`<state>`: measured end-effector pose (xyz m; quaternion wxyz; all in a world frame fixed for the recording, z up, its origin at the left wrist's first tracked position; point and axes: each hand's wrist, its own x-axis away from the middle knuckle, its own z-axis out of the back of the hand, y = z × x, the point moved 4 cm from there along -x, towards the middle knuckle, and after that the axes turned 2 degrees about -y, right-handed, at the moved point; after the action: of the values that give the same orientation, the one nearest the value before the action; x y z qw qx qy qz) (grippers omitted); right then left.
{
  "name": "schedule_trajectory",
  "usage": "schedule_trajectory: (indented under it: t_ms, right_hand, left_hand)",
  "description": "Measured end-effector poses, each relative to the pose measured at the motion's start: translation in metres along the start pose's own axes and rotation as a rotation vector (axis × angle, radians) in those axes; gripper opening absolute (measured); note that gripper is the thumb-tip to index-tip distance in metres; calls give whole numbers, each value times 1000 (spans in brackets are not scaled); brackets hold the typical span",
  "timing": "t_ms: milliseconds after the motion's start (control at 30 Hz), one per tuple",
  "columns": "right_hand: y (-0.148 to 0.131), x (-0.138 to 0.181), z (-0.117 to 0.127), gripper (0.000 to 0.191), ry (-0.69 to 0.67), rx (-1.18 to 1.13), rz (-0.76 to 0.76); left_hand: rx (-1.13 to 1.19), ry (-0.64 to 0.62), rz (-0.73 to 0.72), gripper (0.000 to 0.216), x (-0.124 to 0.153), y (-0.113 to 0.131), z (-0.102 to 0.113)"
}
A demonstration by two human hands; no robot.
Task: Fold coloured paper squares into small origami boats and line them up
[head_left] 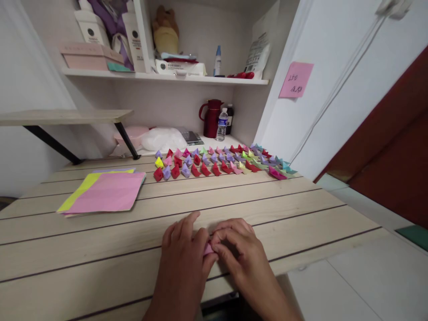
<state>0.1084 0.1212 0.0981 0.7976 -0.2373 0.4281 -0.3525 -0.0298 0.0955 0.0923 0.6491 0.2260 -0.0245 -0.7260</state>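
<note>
At the near edge of the worktop point(301, 209), your left hand point(185, 261) and right hand point(242, 256) pinch the pink paper piece point(207, 249) between closed fingertips, low against the surface, apparently to steady its fold.

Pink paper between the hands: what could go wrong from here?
1. The pink paper is nearly hidden under the left hand and right hand, so a fold could go crooked unseen.
2. Both hands work close to the table near edge; the small piece could slip off it.
</note>
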Motion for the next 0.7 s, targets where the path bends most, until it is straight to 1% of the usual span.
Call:
schedule_trajectory:
  t_ms: [67,167,267,367,567,700]
  right_hand:
    - [0,-1,-1,19,-9,5,-28]
    - [1,-3,-2,19,-39,5,-84]
    - [4,-5,-3,18,-80,6,-144]
    - [6,-6,-4,18,-122,3,-175]
    - [7,-8,-5,20,-198,-4,-178]
    - [9,-9,-6,19,-240,40,-174]
  left_hand:
    - [91,-19,15,11,-1,-5,-2]
    - [225,-22,80,8,-2,-14,-6]
    - [298,-48,120,9,-2,-19,-8]
    - [311,-74,128,10,-2,-19,-8]
    - [288,-84,160,11,-2,-19,-7]
    - [299,-73,135,10,-2,-20,-7]
